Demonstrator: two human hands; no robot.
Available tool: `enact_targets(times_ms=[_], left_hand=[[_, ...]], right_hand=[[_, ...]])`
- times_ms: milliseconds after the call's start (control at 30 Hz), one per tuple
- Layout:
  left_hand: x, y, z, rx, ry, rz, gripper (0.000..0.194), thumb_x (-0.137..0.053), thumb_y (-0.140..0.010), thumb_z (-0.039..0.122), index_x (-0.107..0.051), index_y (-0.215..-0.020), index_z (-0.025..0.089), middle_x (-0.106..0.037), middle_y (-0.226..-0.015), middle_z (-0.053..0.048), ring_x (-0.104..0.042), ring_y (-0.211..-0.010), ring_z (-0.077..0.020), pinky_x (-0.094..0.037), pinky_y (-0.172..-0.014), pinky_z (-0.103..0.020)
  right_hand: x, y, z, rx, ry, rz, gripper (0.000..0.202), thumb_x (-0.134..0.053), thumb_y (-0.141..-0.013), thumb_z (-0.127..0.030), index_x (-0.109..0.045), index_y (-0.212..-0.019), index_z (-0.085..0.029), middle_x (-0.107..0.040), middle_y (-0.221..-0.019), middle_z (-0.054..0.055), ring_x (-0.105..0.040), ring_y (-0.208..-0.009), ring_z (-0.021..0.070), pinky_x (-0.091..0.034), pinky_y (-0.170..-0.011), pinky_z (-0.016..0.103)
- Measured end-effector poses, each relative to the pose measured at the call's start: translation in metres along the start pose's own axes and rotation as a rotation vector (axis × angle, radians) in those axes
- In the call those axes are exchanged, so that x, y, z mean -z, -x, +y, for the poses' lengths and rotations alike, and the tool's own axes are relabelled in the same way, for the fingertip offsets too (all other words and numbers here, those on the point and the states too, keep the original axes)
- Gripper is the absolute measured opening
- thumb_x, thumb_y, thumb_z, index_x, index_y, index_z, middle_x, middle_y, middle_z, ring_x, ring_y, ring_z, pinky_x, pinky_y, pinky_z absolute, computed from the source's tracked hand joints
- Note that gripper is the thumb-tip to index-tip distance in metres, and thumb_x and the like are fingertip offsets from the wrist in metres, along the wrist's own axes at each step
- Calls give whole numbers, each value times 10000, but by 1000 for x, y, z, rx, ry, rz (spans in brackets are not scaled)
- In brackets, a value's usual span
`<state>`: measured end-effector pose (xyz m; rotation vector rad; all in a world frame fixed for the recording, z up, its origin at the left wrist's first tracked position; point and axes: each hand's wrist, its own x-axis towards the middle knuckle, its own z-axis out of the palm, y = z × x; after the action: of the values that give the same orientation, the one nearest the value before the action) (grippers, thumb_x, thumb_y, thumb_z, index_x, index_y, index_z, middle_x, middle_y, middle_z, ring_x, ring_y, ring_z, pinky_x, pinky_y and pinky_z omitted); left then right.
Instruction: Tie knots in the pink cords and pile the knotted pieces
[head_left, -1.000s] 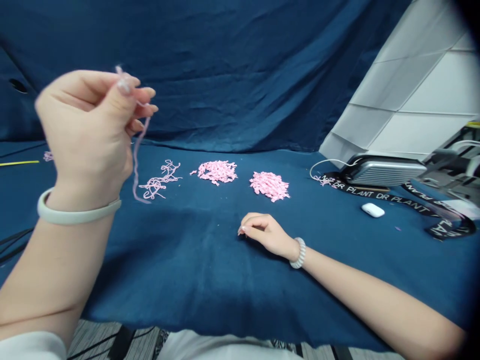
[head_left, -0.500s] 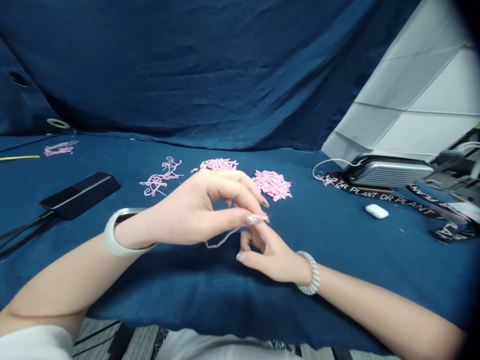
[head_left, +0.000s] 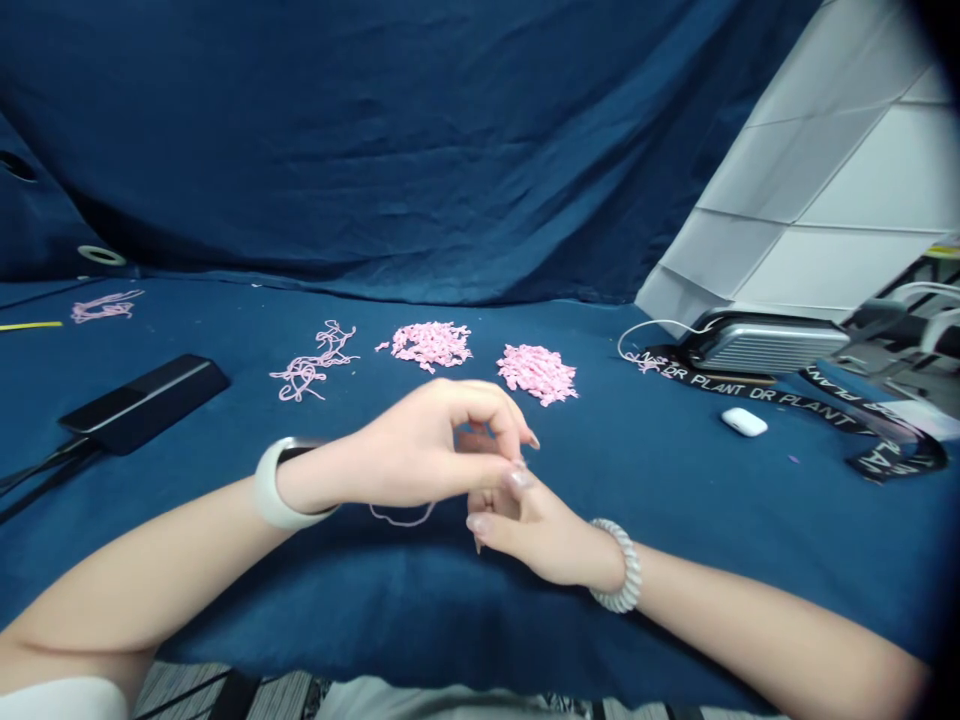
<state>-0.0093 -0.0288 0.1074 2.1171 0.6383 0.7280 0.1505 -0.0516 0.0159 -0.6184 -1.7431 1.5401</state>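
Above the blue table, toward its near edge, my right hand meets my left hand, which pinches a pink thread; whether the curled right fingers hold it also, I cannot tell. The thread's visible part sags from left to right below the left palm, nearer this hand, leftward of all fingertips.

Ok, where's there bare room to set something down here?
Two patches of blue cloth: one bordered by the right hand, the nearer pink pile and white case; another between the black box and tangled pink strands. It's crowded around the silver device and lettered strap.
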Motion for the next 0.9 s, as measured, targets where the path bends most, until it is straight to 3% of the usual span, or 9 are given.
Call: enact_targets(times_ms=[100, 233, 300, 400, 500, 600, 767, 900], left_hand=[[-6, 0, -2, -9, -13, -78, 159, -628, -732, 266, -609, -690, 114, -625, -927, -45, -605, -878, -89, -483, -774, -180], [-4, -1, -1, 3, -24, -21, 136, -580, -773, 249, -626, -746, 124, -647, -918, -39, -605, -883, -88, -472, -814, -194], [-3, -1, -1, 20, -4, 9, 163, -561, -791, 270, -625, -766, 122, -656, -895, -42, -610, -868, -90, -475, -811, -198], [-2, -1, -2, 26, -17, -2, 179, -542, -805, 273, -635, -786, 121, -659, -900, -46, -614, -866, -93, -480, -808, -201], [-4, 0, -5, -29, -105, -72, 164, -538, -803, 238, -665, -802, 134, -654, -945, -41, -607, -902, -87, -474, -821, -186], [-6, 0, -6, -59, -210, -108, 160, -535, -796, 202, -687, -800, 154, -652, -958, -22, -600, -925, -71, -462, -835, -163], [-5, 0, -4, -22, -218, -29, 175, -520, -816, 249, -668, -819, 154, -671, -945, -3, -614, -896, -56, -466, -843, -159], [-5, 1, -4, -26, -243, -16, 186, -512, -822, 262, -663, -827, 153, -679, -924, -4, -621, -881, -65, -475, -828, -168]], right_hand=[[1, 0, -9, 8, 48, -112, 147, -572, -818, -256, -598, -920, -154, -531, -640, -9, -497, -585, 88, -458, -569, 221], [1, 2, -10, -24, 29, -283, 181, -540, -839, -260, -639, -760, -130, -652, -887, 70, -600, -825, 140, -482, -785, 295], [1, 2, -6, -80, 25, -283, 221, -538, -842, -295, -614, -722, -127, -654, -880, 76, -595, -769, 129, -489, -708, 276], [3, 0, -2, -141, -85, -152, 226, -571, -817, -342, -538, -749, -130, -615, -839, 55, -521, -599, 73, -448, -532, 209], [5, -4, -4, -95, -116, -76, 240, -644, -766, -314, -502, -867, -149, -507, -646, -33, -439, -504, 49, -385, -462, 176], [6, -4, -6, -94, -117, -174, 210, -622, -784, -319, -528, -852, -143, -504, -643, -26, -471, -543, 60, -405, -498, 183], [3, 2, 0, -147, -12, -440, 285, -591, -795, -384, -595, -733, -106, -602, -809, 58, -562, -744, 110, -461, -675, 240], [4, 2, 5, -210, 18, -371, 329, -569, -806, -423, -611, -782, -97, -616, -792, 60, -514, -608, 70, -435, -574, 208]])
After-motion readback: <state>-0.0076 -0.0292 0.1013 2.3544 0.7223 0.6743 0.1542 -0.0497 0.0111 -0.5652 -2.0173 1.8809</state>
